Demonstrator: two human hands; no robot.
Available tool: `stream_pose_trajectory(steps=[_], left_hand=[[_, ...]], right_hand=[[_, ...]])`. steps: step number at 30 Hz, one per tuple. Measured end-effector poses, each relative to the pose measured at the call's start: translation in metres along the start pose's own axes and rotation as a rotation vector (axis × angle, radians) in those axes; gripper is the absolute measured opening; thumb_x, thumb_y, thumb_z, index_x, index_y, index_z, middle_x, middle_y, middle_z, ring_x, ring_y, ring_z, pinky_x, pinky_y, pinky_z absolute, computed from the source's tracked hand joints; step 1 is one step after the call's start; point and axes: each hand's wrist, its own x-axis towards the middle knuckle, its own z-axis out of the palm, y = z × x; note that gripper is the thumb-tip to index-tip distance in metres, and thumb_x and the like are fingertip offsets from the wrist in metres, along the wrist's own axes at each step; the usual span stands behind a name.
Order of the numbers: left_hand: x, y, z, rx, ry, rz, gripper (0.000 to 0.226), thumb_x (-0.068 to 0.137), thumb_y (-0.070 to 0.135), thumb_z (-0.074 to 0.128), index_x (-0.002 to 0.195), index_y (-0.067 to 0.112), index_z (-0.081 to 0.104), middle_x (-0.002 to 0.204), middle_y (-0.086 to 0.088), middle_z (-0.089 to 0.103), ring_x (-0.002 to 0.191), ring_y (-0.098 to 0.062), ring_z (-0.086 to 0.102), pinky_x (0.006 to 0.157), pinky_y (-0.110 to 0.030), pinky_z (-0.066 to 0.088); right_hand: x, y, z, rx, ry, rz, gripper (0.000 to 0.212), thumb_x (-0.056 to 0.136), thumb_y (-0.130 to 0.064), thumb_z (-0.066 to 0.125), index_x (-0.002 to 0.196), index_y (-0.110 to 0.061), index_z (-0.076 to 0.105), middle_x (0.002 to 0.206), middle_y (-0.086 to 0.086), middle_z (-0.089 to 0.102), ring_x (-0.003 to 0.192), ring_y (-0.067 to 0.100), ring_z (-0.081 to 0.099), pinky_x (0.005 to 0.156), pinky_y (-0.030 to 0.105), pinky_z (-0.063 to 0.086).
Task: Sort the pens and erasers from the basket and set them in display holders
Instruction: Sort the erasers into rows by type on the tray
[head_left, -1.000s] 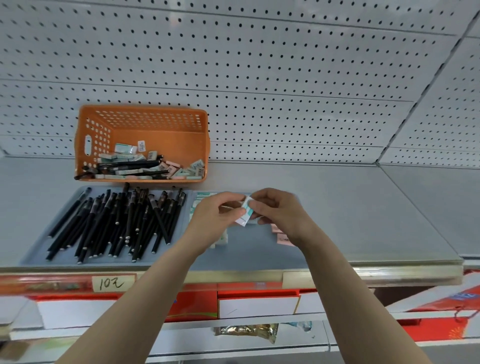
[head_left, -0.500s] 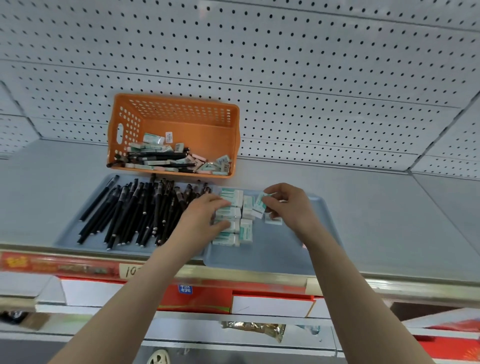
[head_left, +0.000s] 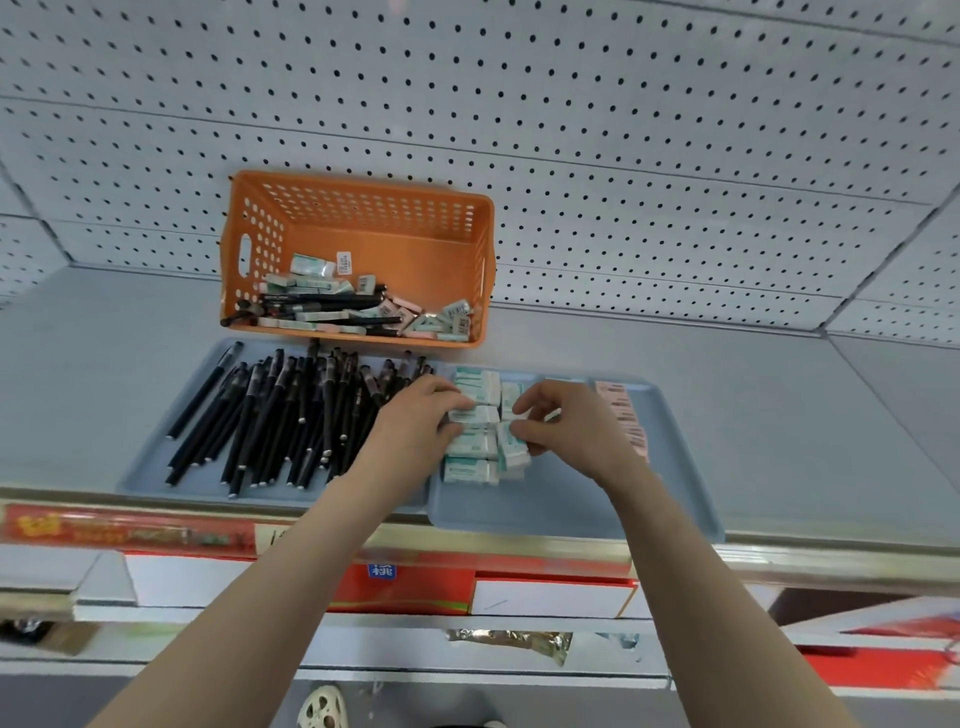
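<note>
An orange basket (head_left: 415, 244) stands at the back of the shelf with a few black pens and several boxed erasers in it. In front of it, a grey tray (head_left: 150, 478) holds a spread of black pens (head_left: 280, 415). A second grey tray (head_left: 571, 509) to its right holds rows of green-and-white erasers (head_left: 470, 470) and a column of pink erasers (head_left: 621, 415). My left hand (head_left: 415, 421) pinches a green eraser in the left row. My right hand (head_left: 566, 423) pinches another green eraser (head_left: 511, 441) in the row beside it.
A white pegboard wall (head_left: 623, 156) rises behind the grey shelf (head_left: 805, 415). The shelf's front edge carries a metal price rail (head_left: 519, 545). Red and white boxes (head_left: 441, 587) sit on a lower shelf below.
Both hands have come down from mid-air, where they held one eraser between them, onto the eraser rows in the right tray. The camera has tilted and moved closer.
</note>
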Motion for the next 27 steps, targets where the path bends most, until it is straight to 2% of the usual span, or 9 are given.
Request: stream_pose_trajectory(steps=[5, 7, 9, 13, 15, 18, 22, 24, 27], left_hand=[[0.004, -0.004, -0.005, 0.013, -0.036, 0.022, 0.031, 0.094, 0.021, 0.061, 0.124, 0.024, 0.064, 0.129, 0.008, 0.051, 0.107, -0.008, 0.053, 0.085, -0.011, 0.031], [0.003, -0.006, -0.012, 0.027, -0.039, 0.05, 0.031, 0.095, 0.022, 0.06, 0.126, 0.024, 0.062, 0.132, 0.008, 0.05, 0.109, -0.009, 0.053, 0.088, -0.015, 0.033], [0.002, -0.011, -0.026, 0.017, 0.061, 0.087, 0.03, 0.094, 0.018, 0.061, 0.123, 0.023, 0.065, 0.128, 0.007, 0.055, 0.11, -0.011, 0.054, 0.092, -0.019, 0.039], [0.006, -0.039, -0.072, 0.04, 0.344, 0.084, 0.03, 0.088, 0.007, 0.067, 0.117, 0.017, 0.069, 0.118, 0.001, 0.062, 0.111, -0.018, 0.053, 0.094, -0.025, 0.041], [0.013, -0.063, -0.098, 0.123, 0.427, 0.015, 0.033, 0.085, 0.005, 0.07, 0.117, 0.013, 0.069, 0.119, -0.006, 0.062, 0.113, -0.026, 0.052, 0.096, -0.032, 0.04], [0.019, -0.099, -0.127, 0.213, 0.429, -0.139, 0.038, 0.087, 0.012, 0.069, 0.124, 0.013, 0.064, 0.127, -0.007, 0.057, 0.118, -0.031, 0.045, 0.1, -0.04, 0.038], [0.018, -0.127, -0.137, 0.212, 0.397, -0.171, 0.042, 0.085, 0.009, 0.07, 0.126, 0.01, 0.062, 0.128, -0.012, 0.054, 0.117, -0.035, 0.044, 0.099, -0.045, 0.04], [0.019, -0.136, -0.134, 0.208, 0.39, -0.186, 0.041, 0.083, 0.007, 0.07, 0.124, 0.008, 0.064, 0.126, -0.013, 0.056, 0.115, -0.035, 0.046, 0.097, -0.045, 0.043], [0.022, -0.145, -0.129, 0.214, 0.399, -0.166, 0.034, 0.082, 0.005, 0.071, 0.115, 0.008, 0.068, 0.119, -0.013, 0.06, 0.109, -0.035, 0.049, 0.092, -0.045, 0.047]], right_hand=[[0.004, 0.001, 0.005, -0.119, 0.046, -0.016, 0.008, 0.08, -0.014, 0.076, 0.084, -0.014, 0.069, 0.075, 0.004, 0.069, 0.058, 0.009, 0.068, 0.055, 0.014, 0.05], [0.008, -0.005, 0.004, -0.133, 0.084, -0.031, 0.006, 0.081, -0.017, 0.074, 0.083, -0.019, 0.069, 0.076, 0.002, 0.069, 0.06, 0.01, 0.068, 0.056, 0.021, 0.053], [0.017, -0.02, 0.004, -0.164, 0.155, -0.081, 0.005, 0.082, -0.021, 0.072, 0.084, -0.024, 0.069, 0.074, -0.004, 0.068, 0.063, 0.011, 0.067, 0.064, 0.031, 0.056], [0.044, -0.068, 0.018, -0.162, 0.234, -0.3, 0.014, 0.086, -0.016, 0.07, 0.096, -0.026, 0.069, 0.083, -0.01, 0.066, 0.076, 0.008, 0.064, 0.074, 0.025, 0.054], [0.064, -0.09, 0.033, -0.192, 0.181, -0.398, 0.024, 0.087, -0.014, 0.069, 0.108, -0.024, 0.068, 0.092, -0.005, 0.067, 0.083, 0.011, 0.064, 0.078, 0.028, 0.054], [0.1, -0.119, 0.06, -0.387, 0.03, -0.489, 0.044, 0.087, -0.014, 0.068, 0.13, -0.021, 0.06, 0.116, 0.003, 0.066, 0.1, 0.018, 0.063, 0.089, 0.033, 0.052], [0.141, -0.149, 0.102, -0.569, -0.202, -0.468, 0.061, 0.087, -0.013, 0.067, 0.144, -0.021, 0.047, 0.143, 0.003, 0.053, 0.125, 0.021, 0.052, 0.105, 0.03, 0.04], [0.156, -0.159, 0.121, -0.625, -0.3, -0.448, 0.057, 0.087, -0.009, 0.064, 0.142, -0.02, 0.049, 0.138, 0.005, 0.057, 0.124, 0.023, 0.053, 0.104, 0.034, 0.043], [0.173, -0.166, 0.138, -0.682, -0.401, -0.462, 0.048, 0.085, -0.006, 0.057, 0.131, -0.022, 0.06, 0.115, 0.005, 0.068, 0.105, 0.025, 0.059, 0.093, 0.039, 0.048]])
